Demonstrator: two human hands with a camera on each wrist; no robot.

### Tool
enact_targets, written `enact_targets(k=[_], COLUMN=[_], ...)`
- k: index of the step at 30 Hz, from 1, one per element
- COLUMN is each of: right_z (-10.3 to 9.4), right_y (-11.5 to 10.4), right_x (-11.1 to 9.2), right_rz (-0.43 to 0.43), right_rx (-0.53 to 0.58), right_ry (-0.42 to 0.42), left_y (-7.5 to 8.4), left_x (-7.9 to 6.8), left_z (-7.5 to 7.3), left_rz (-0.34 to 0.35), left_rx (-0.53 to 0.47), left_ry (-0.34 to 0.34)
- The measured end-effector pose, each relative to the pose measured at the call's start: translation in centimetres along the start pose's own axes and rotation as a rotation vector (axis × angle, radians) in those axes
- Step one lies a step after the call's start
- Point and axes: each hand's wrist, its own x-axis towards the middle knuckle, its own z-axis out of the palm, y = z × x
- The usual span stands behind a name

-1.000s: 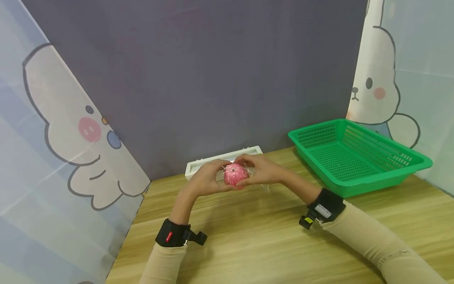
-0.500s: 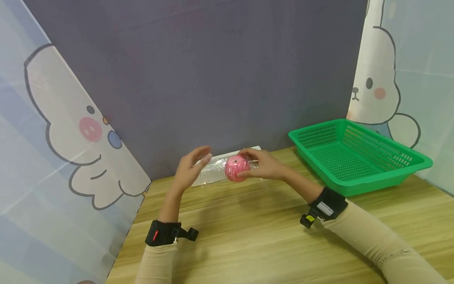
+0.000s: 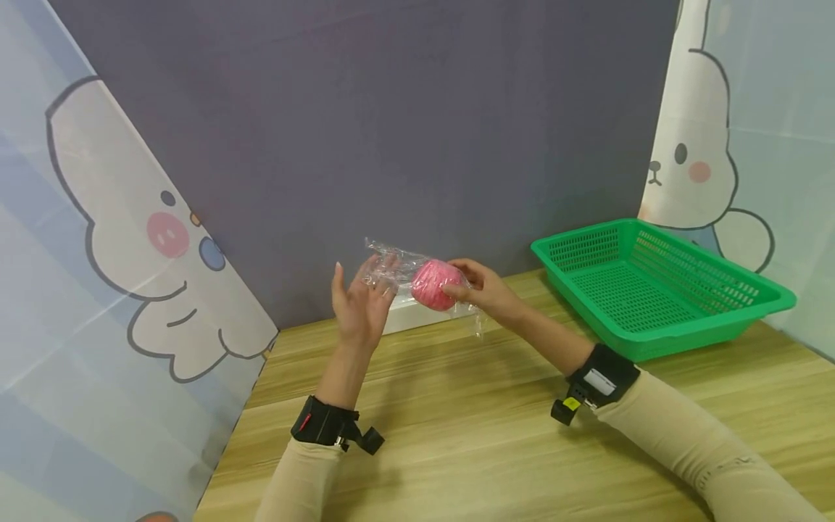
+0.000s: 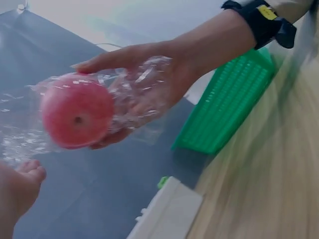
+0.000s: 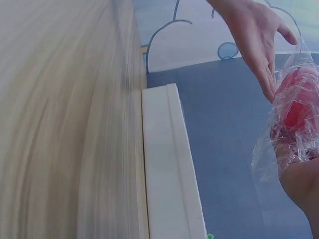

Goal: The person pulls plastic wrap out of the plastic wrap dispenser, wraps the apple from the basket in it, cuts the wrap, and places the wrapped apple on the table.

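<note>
A pinkish-red apple (image 3: 433, 285) is wrapped in clear plastic film and held up over the table. My right hand (image 3: 488, 293) grips it from the right, thumb in front and fingers behind. A loose flap of cling film (image 3: 385, 265) sticks out to the left of the apple. Behind that flap is my left hand (image 3: 362, 308), palm up with fingers straight and thumb apart. In the left wrist view the apple (image 4: 77, 109) shows its dimple under the film. The right wrist view has the left hand (image 5: 256, 42) stretched out alongside the wrapped apple (image 5: 299, 107).
Against the dark backdrop lies a long white box (image 3: 420, 317), partly hidden by the hands. A green perforated basket (image 3: 691, 339) stands at the right on the wooden table (image 3: 450, 435). Cartoon-printed panels flank both sides.
My left hand let go of the apple, drew left, then turned palm up behind the film flap. My right hand lifted the apple slightly and tilted it; the flap now spreads out leftward.
</note>
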Motion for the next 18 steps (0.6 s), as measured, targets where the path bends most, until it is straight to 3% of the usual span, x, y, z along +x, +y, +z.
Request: enact_targets(k=[3,6,18], right_z=[0.2,0.5,1.3], right_y=[-0.1,-0.2,-0.2], right_x=[-0.1,-0.2,-0.4], right_rz=[0.008,0.008,0.040], right_rx=[0.063,0.100,0.141], right_ry=[-0.011,-0.024,-0.074], left_y=[-0.9,-1.5,-1.7], left_x=[-0.2,-0.3,-0.5], left_z=[0.4,0.5,2.1], left_rz=[0.026,0.044,0.119], left_rx=[-0.090,-0.104,0.050], left_ry=[-0.036,-0.055,-0.160])
